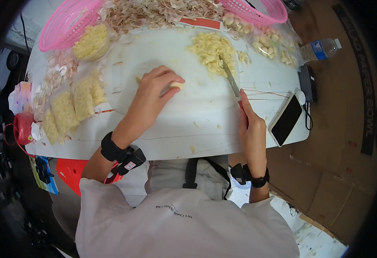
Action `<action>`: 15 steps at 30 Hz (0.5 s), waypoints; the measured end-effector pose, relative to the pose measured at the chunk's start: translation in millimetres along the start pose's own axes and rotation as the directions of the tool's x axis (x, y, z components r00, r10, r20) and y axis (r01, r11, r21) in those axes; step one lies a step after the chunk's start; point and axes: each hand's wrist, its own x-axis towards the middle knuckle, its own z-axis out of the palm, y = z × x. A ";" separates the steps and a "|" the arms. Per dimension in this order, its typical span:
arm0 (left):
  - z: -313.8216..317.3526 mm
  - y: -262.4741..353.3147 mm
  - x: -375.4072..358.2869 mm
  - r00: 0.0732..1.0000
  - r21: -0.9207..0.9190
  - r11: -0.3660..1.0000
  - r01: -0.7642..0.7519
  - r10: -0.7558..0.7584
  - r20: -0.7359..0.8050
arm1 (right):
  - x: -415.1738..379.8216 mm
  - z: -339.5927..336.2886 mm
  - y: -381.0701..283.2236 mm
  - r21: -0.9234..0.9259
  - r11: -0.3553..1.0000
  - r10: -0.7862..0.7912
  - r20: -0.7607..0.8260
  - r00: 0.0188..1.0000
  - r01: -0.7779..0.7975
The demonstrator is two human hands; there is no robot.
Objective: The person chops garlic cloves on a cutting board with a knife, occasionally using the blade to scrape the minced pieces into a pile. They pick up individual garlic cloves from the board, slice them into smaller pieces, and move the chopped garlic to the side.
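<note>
Between the fingertips of my left hand (pixel 156 88) is a pale peeled garlic clove (pixel 177 85), held low over the white cutting board (pixel 149 47). My right hand (pixel 251 122) is wrapped round the handle of a knife (pixel 230 79) near the board's right side. The blade points away from me, and its tip rests in a heap of chopped garlic (pixel 210 49). Most of the knife's handle is hidden by my fingers.
Filled bags of chopped garlic (pixel 64 109) and a heaped bowl (pixel 91 41) stand left. Garlic skins (pixel 154 15) and pink baskets (pixel 70 23) line the back. Bagged whole cloves (pixel 265 43), a water bottle (pixel 319 50) and a phone (pixel 286 119) are at right.
</note>
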 end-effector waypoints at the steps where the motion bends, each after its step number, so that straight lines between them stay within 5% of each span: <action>1: -1.2 0.0 0.7 1.000 0.003 1.000 0.011 -0.011 0.008 | 0.6 0.3 1.7 0.002 1.000 0.002 -0.008 1.000 -0.002; 15: -2.0 2.4 1.6 1.000 -0.005 1.000 0.011 -0.011 -0.001 | -5.4 3.6 -4.3 0.155 0.987 -0.026 -0.090 0.996 0.040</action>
